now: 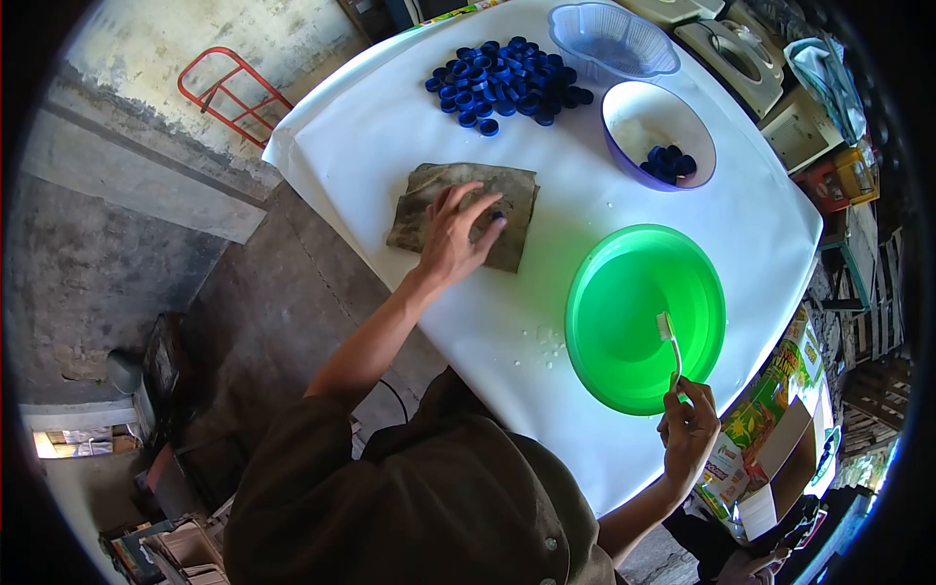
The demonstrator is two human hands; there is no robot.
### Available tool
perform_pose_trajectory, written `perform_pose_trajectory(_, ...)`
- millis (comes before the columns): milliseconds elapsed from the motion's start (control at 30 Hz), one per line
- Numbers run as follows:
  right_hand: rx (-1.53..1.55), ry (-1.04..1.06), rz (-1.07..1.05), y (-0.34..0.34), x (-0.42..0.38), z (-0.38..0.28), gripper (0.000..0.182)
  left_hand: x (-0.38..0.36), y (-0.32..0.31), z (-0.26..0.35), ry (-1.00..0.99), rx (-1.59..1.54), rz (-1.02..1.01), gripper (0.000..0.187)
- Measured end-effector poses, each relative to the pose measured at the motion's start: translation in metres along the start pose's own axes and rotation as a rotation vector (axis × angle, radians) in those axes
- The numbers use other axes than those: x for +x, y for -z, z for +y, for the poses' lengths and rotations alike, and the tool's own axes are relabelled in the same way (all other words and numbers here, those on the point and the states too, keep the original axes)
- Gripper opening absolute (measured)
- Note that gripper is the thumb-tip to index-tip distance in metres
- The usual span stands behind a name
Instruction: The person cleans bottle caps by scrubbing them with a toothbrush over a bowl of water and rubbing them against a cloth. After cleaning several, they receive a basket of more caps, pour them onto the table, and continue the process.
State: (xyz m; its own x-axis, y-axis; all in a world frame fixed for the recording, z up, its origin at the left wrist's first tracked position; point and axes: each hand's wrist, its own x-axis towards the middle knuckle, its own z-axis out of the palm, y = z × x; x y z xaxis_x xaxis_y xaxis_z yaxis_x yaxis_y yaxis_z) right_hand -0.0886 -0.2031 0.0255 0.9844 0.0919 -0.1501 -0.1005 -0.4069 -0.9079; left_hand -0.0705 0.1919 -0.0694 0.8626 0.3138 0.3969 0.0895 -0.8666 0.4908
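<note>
My left hand (pixel 455 234) is over a folded, stained brown cloth (pixel 417 210) on the table. Its thumb and index fingertip close around a small dark blue bottle cap (pixel 497 214), with the other fingers curved over the cloth. In my right hand (pixel 690 424), a white toothbrush (pixel 674 349) is gripped by its handle, bristle end up. The brush head is over the green basin (pixel 577 341), which looks to hold clear water. Higher on the table lies a heap of blue bottle caps (pixel 502 83). A white bowl with a purple outside (pixel 612 146) contains several more caps.
A clear scalloped plastic tray (pixel 614 44) sits at the table's far edge beside the bowl. Water drops dot the white tabletop (pixel 487 346) left of the basin. An open cardboard box (pixel 780 458) stands off the right edge; a red metal frame (pixel 234 93) leans near the wall.
</note>
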Motion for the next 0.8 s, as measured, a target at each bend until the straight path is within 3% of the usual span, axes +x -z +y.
perform_pose_trajectory(33, -0.002, -0.002, 0.0, 0.001, 0.0, 0.0, 0.027, 0.004, -0.003, -0.006, -0.065, -0.063, 0.094, 0.025)
perform_pose_trajectory(133, -0.003, -0.003, -0.006, 0.001, -0.001, 0.002, 0.027, 0.005, -0.007, -0.023, -0.127, -0.11, -0.021, 0.025)
perform_pose_trajectory(233, -0.027, 0.001, -0.006, 0.001, 0.0, 0.003, 0.027, 0.005, -0.006, -0.016, -0.196, -0.084, 0.024, 0.026)
perform_pose_trajectory(433, -0.012, 0.02, -0.016, -0.002, 0.002, 0.002, 0.027, 0.018, -0.003, -0.018, -0.127, 0.021, 0.103, 0.021)
perform_pose_trajectory(533, -0.031, 0.021, -0.013, -0.002, 0.001, 0.001, 0.026, 0.032, -0.006, -0.025, -0.104, -0.163, 0.107, 0.018)
perform_pose_trajectory(667, -0.025, 0.007, 0.0, -0.001, 0.0, -0.001, 0.026, 0.039, -0.009, -0.04, -0.159, -0.161, 0.034, 0.016)
perform_pose_trajectory(800, -0.038, -0.006, 0.0, 0.001, -0.001, 0.0, 0.026, 0.038, 0.0, -0.021, -0.197, 0.059, 0.063, 0.02)
